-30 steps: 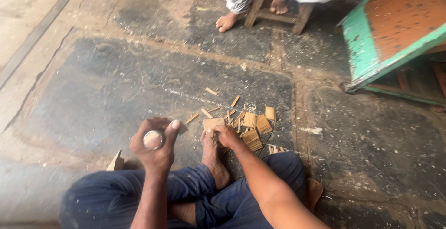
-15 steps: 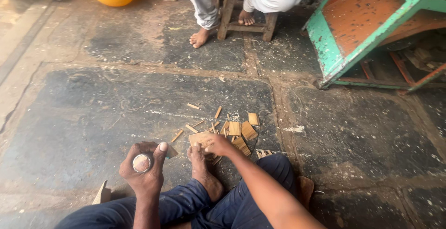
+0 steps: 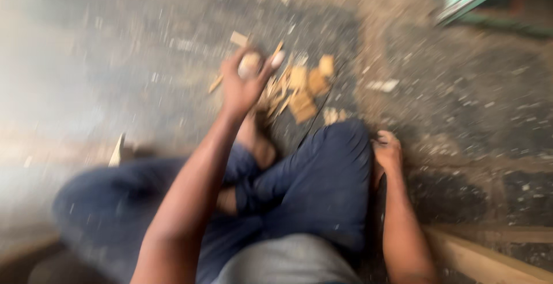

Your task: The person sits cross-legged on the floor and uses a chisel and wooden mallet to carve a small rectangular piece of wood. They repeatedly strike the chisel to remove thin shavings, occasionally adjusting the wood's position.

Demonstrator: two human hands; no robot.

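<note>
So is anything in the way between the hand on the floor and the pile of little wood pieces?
Yes. The right hand rests on the floor beside the bent knee, and that knee lies between it and the wood pieces.

Dark stone floor (image 3: 472, 117); wood offcuts (image 3: 302, 91) scattered.

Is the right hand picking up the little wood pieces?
No, the right hand is down by the knee on the floor, apart from the wood pieces lying ahead.

The left hand (image 3: 246, 82) is raised at the end of an outstretched arm, its fingers (image 3: 275, 60) curled closed. The right hand (image 3: 387, 151) rests low beside the right knee, fingers loosely bent.
</note>
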